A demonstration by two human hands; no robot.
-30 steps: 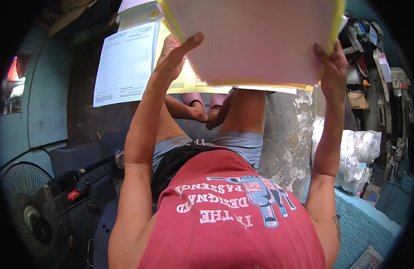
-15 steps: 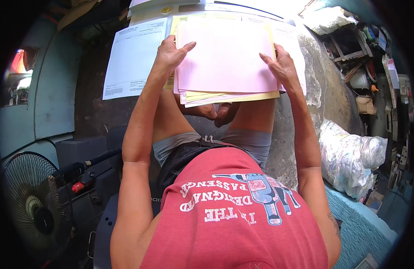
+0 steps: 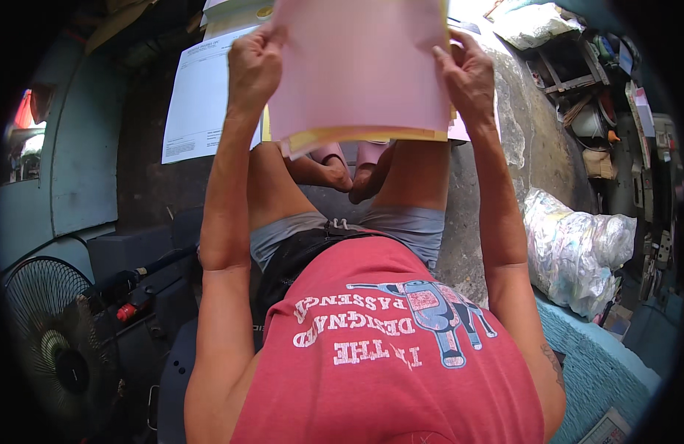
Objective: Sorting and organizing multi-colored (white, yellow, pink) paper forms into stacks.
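You hold a stack of pink and yellow sheets (image 3: 360, 74) up in front of you, above your knees, with one hand at each side of it. Your left hand (image 3: 254, 70) has its fingers bent and closed at the left edge of the stack, near the upper part of the picture. Your right hand (image 3: 467, 81) is at the right edge: the thumb presses near the border of the paper and the other fingers are curved, so the paper sits in a narrow grip, though I cannot tell exactly how the hidden fingertips lie. The face toward you is pink, and at the lower edge some yellow and pale layers come out a little unevenly; the upper edge is outside of the view. To the left of the stack, partly behind your left wrist, lies a white printed form (image 3: 205, 96), and a small round yellow thing (image 3: 264, 13) is beyond it. Below the stack one sees your feet in pink slippers (image 3: 370, 152), between your bare legs. At your far left stands a fan (image 3: 61, 355) with a round grille, and at your right a crumpled clear plastic bundle (image 3: 578, 244) rests beside a turquoise ledge (image 3: 593, 370)
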